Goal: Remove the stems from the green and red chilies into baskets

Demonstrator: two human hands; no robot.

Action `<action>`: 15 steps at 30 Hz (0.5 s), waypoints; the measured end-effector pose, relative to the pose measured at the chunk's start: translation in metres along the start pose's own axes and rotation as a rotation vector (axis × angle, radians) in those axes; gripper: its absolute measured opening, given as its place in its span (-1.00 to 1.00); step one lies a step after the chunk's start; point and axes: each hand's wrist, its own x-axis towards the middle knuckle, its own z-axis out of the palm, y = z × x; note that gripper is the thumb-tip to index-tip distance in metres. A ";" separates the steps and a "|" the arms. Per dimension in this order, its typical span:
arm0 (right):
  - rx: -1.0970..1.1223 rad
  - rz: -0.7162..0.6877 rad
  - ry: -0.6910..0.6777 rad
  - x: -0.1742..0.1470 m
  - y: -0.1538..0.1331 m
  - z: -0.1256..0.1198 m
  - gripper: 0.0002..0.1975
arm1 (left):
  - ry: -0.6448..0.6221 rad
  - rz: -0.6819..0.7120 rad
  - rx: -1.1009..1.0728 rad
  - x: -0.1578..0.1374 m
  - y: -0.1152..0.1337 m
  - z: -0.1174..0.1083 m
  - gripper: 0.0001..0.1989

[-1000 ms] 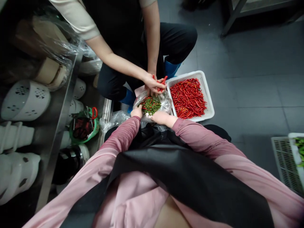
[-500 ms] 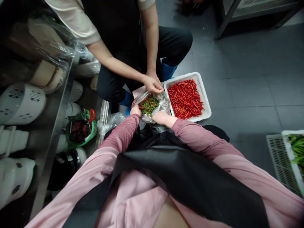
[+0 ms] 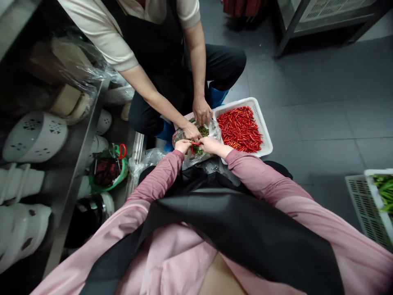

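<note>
Over a clear plastic bag [image 3: 215,130] of chilies and green stems, my left hand [image 3: 183,146] and my right hand [image 3: 210,145] are close together with fingers pinched. A red chili [image 3: 194,144] shows between their fingertips, and both hands appear to grip it. Another red tip hangs just below; I cannot tell which hand it belongs to. Green stems [image 3: 199,150] lie in the bag beneath. To the right, touching the bag, stands a white plastic basket [image 3: 266,141] heaped with red chilies [image 3: 239,129].
Opposite me sits a co-worker, one hand [image 3: 192,132] reaching into the bag and the other hand [image 3: 202,110] at its far rim. A metal shelf with white pots [image 3: 33,137] runs along the left. A green basket [image 3: 124,172] holds red-handled scissors [image 3: 122,151]. Green peppers [image 3: 383,190] are at far right.
My hands have left the bag's sides and come together above it, with a red chili between them. The co-worker's hands have moved apart, one down into the bag.
</note>
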 end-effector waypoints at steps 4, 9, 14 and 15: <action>0.183 0.050 0.070 0.001 -0.012 0.013 -0.65 | -0.047 0.013 -0.238 -0.023 0.005 0.001 -0.90; 0.331 0.111 0.132 0.005 -0.016 0.019 -0.81 | -0.093 0.106 -0.385 -0.034 0.011 0.005 -0.79; 0.688 0.240 0.091 0.010 -0.015 0.009 -0.75 | -0.021 0.156 -0.423 -0.028 0.016 0.002 -0.52; 0.781 0.279 0.096 0.010 -0.016 0.006 -0.75 | 0.003 0.150 -0.417 -0.027 0.017 0.000 -0.50</action>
